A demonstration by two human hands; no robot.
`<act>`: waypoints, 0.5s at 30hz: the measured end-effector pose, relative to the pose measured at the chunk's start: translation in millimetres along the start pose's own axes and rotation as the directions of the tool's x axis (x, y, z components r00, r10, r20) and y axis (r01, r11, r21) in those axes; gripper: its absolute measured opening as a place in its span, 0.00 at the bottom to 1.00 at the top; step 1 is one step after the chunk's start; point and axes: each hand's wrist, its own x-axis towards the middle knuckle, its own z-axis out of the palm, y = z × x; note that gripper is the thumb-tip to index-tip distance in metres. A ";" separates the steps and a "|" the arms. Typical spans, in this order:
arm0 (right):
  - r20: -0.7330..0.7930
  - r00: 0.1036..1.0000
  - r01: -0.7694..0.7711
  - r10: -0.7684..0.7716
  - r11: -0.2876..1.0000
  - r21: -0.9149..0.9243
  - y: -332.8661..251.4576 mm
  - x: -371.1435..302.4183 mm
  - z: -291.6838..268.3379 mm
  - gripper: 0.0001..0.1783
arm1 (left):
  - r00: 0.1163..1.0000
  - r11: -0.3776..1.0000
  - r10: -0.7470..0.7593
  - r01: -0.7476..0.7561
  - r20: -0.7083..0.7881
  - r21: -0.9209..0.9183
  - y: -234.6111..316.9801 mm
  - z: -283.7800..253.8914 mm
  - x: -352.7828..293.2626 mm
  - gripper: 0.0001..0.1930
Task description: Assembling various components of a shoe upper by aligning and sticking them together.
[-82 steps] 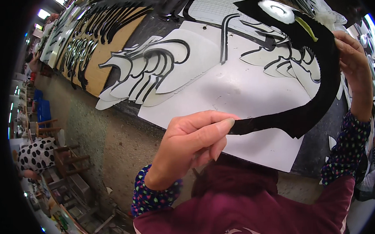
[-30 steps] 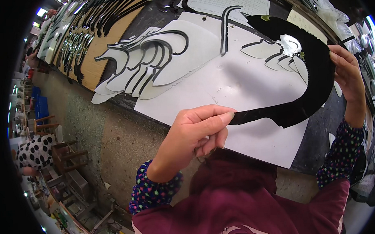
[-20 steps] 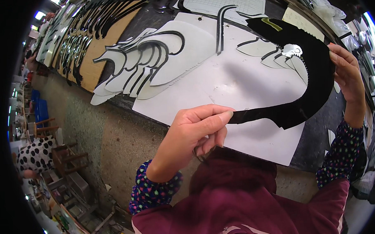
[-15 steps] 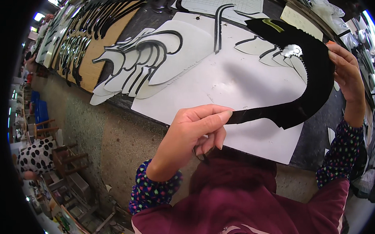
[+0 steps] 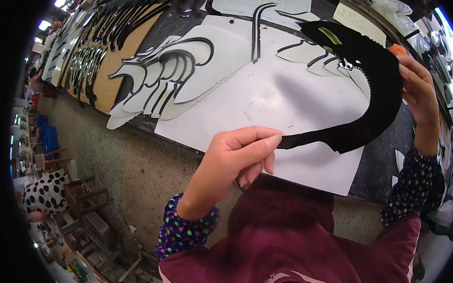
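A curved black cut-out piece (image 5: 384,98), notched along its inner and outer edges, is held up above the table between my two hands. My left hand (image 5: 242,156) pinches its narrow end between thumb and fingers. At the wide bend on the right, my right hand (image 5: 418,87) grips the outer edge; part of its fingers is hidden behind the piece. Beneath lies a large white sheet (image 5: 211,119), with the piece's shadow on it. White curved pattern pieces with dark edging (image 5: 179,63) overlap on the left. More pale pieces (image 5: 328,65) lie partly behind the black one.
The dark table (image 5: 370,184) runs under the sheet. On a brown board (image 5: 116,65) at the far left lie several glossy black strips. A gridded sheet (image 5: 266,0) and a yellowish paper (image 5: 359,24) are at the back. Wooden stools (image 5: 86,194) stand on the floor to the left.
The black piece has tilted slightly, its far tip shifting a little to the right and a second slot now showing. Both hands keep their hold. The view has shifted slightly.
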 end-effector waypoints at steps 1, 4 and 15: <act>-0.038 0.999 0.031 -0.030 0.999 0.021 2.5 -2.1 -0.7 0.15 | 0.999 0.997 0.051 -0.051 -0.012 0.054 0.0 1.6 -1.2 0.14; 0.026 0.993 0.116 -0.118 0.989 0.097 14.6 -8.5 -13.2 0.18 | 0.989 0.973 0.147 -0.139 -0.031 0.183 3.5 7.5 -5.2 0.13; 0.074 0.900 0.382 -0.430 0.859 0.341 39.1 -27.1 -1.6 0.07 | 0.758 0.716 0.645 -0.554 -0.099 0.424 -12.6 16.2 -11.9 0.15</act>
